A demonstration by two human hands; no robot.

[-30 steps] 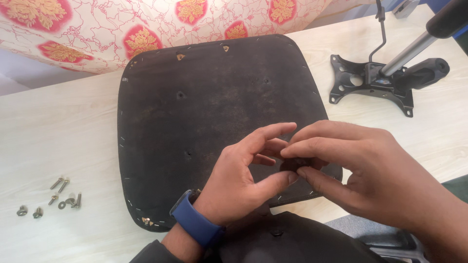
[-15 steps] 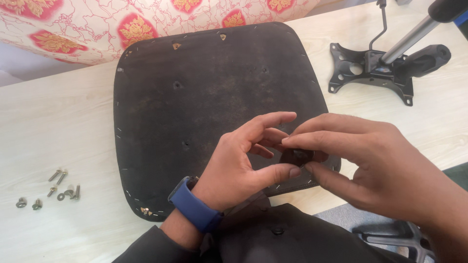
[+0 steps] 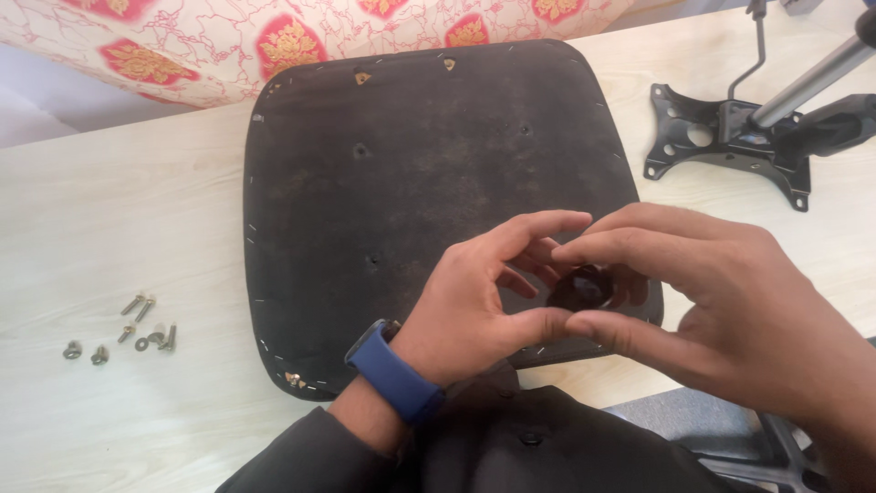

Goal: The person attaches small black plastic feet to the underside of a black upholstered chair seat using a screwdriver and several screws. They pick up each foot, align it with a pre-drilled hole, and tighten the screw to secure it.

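A: Where's the small dark part?

B: Pinched between both hands, left hand and right hand (equally near), above the seat base's near edge on the desk.

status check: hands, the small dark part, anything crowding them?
Left hand and right hand both pinch small dark round part. Held over upturned seat base. Loose bolts lie apart, far left.
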